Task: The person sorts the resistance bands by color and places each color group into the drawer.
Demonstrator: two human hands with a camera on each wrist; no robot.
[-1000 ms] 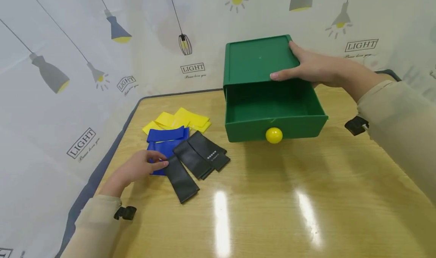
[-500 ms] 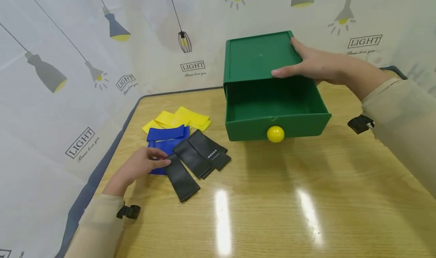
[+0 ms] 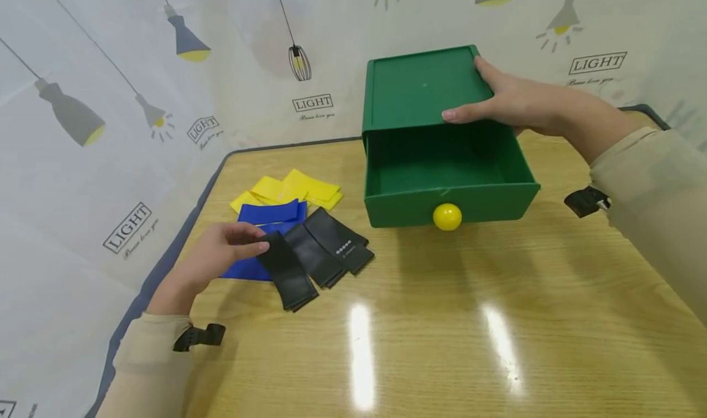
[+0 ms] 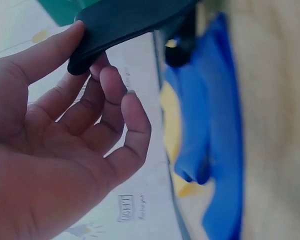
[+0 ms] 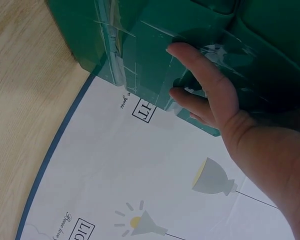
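My left hand (image 3: 212, 255) pinches the near-left end of a black resistance band (image 3: 287, 270) between thumb and fingertips. In the left wrist view that black band hangs from the thumb, the other fingers loosely bent below it. Blue bands (image 3: 270, 212) lie partly beneath the hand, and more black bands (image 3: 337, 246) lie just to the right. My right hand (image 3: 521, 102) grips the right side of a green drawer box (image 3: 425, 89), thumb on its top near the front edge; some fingers are hidden behind the side. Its drawer (image 3: 409, 212), with a yellow knob (image 3: 447, 216), is pulled out with nothing visible inside.
Yellow bands (image 3: 298, 188) lie behind the blue ones. All the bands rest on a wooden table (image 3: 442, 344) with a dark edge. Light fabric printed with lamps (image 3: 243, 50) rises at the back and left.
The left hand has drawn the black band's end up and slightly left, away from the other black bands. The right hand keeps its hold on the box, which looks nearly unmoved.
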